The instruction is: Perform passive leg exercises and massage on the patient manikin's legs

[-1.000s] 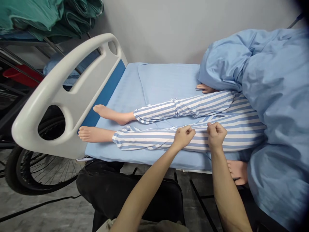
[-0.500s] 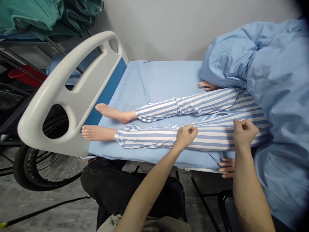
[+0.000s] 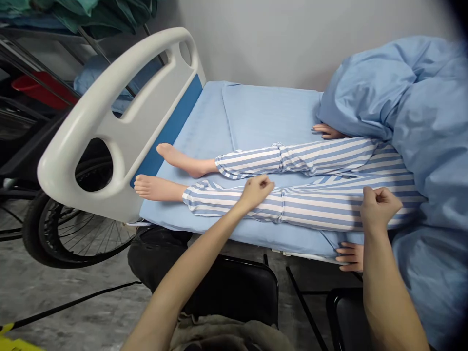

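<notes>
A manikin in blue-and-white striped pants (image 3: 318, 207) lies on the bed, its legs stretched toward the footboard. My left hand (image 3: 258, 191) is curled into a fist over the shin of the nearer leg. Over the thigh of that same leg, my right hand (image 3: 380, 209) also forms a fist. I see nothing held in either one; whether the fists touch the cloth I cannot tell. The manikin's bare feet (image 3: 159, 188) point at the footboard. One manikin hand (image 3: 351, 256) lies at the near bed edge, below my right wrist.
A bunched blue quilt (image 3: 435, 136) covers the manikin's upper part. The pale footboard (image 3: 73, 131) rises at the left, with a wheelchair wheel (image 3: 40, 239) beside it. Black chairs (image 3: 241, 287) stand at the near side. Green cloths (image 3: 120, 17) lie on a rack behind.
My left fist has moved along the nearer leg from around the knee toward the ankle. My right fist stays over the thigh. The camera view has shifted slightly.
</notes>
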Demonstrator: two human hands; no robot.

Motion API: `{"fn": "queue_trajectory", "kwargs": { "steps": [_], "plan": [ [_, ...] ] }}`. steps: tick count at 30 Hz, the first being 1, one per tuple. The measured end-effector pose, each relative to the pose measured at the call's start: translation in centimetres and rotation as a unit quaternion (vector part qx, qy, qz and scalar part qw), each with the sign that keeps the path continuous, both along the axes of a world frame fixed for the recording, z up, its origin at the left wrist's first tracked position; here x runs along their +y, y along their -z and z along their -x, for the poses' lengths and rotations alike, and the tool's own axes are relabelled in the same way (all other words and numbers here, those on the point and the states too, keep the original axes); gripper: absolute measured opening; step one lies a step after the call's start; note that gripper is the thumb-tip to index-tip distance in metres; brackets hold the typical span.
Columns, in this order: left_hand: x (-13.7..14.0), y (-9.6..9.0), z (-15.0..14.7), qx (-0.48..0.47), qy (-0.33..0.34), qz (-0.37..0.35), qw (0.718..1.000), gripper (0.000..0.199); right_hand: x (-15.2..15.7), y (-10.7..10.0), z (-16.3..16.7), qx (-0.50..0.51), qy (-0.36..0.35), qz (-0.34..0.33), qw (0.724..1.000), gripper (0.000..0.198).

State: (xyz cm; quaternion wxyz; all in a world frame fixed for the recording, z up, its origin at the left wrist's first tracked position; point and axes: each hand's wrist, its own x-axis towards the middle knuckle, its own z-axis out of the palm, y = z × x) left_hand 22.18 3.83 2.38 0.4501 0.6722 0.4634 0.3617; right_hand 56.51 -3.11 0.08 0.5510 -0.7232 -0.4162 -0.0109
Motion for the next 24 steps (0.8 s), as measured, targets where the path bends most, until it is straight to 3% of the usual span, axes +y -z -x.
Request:
{"fn": "queue_trajectory", "kwargs": {
  "steps": [5, 7, 9, 13, 17, 21, 24],
  "plan": [
    [1.1, 1.7, 11.5, 0.009, -0.154, 0.013, 0.988, 0.026, 0.2, -0.3, 0.4, -0.008, 0.011, 0.014, 1.0, 0.041],
    [1.0, 2.2, 14.9, 0.018, -0.199, 0.023, 0.98, 0.027, 0.3, -0.5, 0.6, -0.01, 0.016, 0.022, 1.0, 0.041],
    [0.7, 2.6, 17.0, 0.05, -0.202, 0.015, 0.978, 0.026, 0.3, -0.7, 0.7, -0.011, 0.018, 0.037, 0.999, 0.04],
    [0.0, 3.0, 17.7, 0.18, -0.14, -0.021, 0.973, 0.025, 0.2, -1.1, 1.4, -0.034, 0.016, 0.058, 0.998, 0.039],
    [-0.3, 3.3, 17.0, 0.24, -0.155, -0.037, 0.958, 0.024, 1.1, -0.9, 5.4, -0.029, -0.039, 0.061, 0.997, 0.036],
    [-0.5, 3.6, 17.0, 0.269, -0.16, -0.049, 0.948, 0.021, 3.9, -0.4, 14.4, 0.017, -0.182, 0.068, 0.981, 0.037],
    [-0.6, 3.6, 17.1, 0.279, -0.156, -0.042, 0.947, 0.02, 6.7, -0.8, 23.1, 0.018, -0.329, 0.103, 0.938, 0.036]
  ]
}}
